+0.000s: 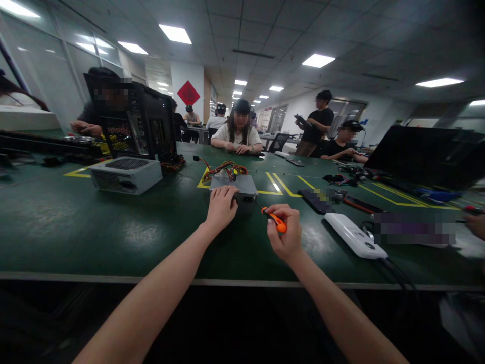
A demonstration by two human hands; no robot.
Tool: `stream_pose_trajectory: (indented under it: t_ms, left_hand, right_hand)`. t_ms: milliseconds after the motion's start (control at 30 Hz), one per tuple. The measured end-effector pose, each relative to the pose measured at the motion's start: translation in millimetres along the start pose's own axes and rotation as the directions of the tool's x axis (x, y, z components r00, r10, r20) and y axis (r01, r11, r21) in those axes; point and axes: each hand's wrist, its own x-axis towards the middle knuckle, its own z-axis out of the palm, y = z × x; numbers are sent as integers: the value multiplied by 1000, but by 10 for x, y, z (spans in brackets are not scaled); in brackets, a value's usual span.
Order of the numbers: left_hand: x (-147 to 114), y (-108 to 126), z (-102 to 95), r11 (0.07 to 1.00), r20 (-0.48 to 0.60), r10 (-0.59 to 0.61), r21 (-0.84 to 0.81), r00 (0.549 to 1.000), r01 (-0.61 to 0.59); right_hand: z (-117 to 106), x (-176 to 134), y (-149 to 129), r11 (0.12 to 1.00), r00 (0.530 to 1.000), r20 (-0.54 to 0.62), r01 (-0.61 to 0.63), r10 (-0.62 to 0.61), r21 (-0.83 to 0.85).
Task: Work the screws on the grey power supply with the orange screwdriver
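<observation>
Grey metal marks a spare power supply (pixel 126 174) at the far left of the green tabletop (pixel 76 222). Toward the middle, the left hand (pixel 222 206) rests with loosely curled fingers on the near edge of a smaller power supply unit (pixel 242 185) trailing coloured wires. Just right, the right hand (pixel 286 233) has its fingers clenched around an orange-handled screwdriver (pixel 275 219), its tip pointing at that unit. Farther right lies a white device (pixel 354 235).

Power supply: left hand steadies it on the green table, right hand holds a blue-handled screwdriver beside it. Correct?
Not quite. In the head view the screwdriver in the right hand has an orange handle, not blue. The rest holds: the left hand rests on the power supply on the green table.
</observation>
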Motion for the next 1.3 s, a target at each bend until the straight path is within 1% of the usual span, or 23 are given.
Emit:
stream_pose_trajectory:
  t_ms: [133,367,433,533,633,800,867,967,1033,1133,1200,1300]
  left_hand:
    - [-2,-4,2,1000,2,3,-2,1000,-3]
    - [1,2,-4,1000,4,9,-3,1000,-9]
    - [2,7,-2,1000,7,3,-1,1000,-3]
    - [2,11,1,1000,12,-7,2,1000,7]
    - [0,15,1,1000,21,-13,3,1000,13]
    - [-2,28,3,999,25,-31,17,999,31]
    - [0,32,10,999,17,-32,22,999,31]
    - [3,32,26,999,4,-24,28,1000,24]
    - [4,30,35,999,0,-23,31,1000,23]
    - [0,32,40,999,1,-22,31,1000,22]
    - [-4,37,36,999,4,-22,32,1000,22]
    - [-5,46,28,999,11,-30,42,1000,29]
  right_hand:
    - [-26,5,-18,998,998,30,-51,50,27]
    - [-22,1,-53,998,989,132,-63,62,6]
    - [-27,-5,-65,999,985,170,-35,37,-10]
    - [-46,1,-89,998,976,217,42,-30,-50]
    - [-55,9,-101,995,975,217,59,-41,-77]
    - [-50,-9,-73,1000,988,151,-21,24,-22]
    - [-59,-14,-65,1000,987,157,14,-9,-28]
    - [-73,-13,-61,991,981,185,80,-60,-103]
    - [-68,-15,-53,990,989,144,63,-45,-127]
    - [-50,-24,-36,997,998,55,7,-3,-72]
    - [-45,-28,-33,996,997,60,47,-43,-77]
    - [-54,-25,-42,973,979,152,163,-138,-165]
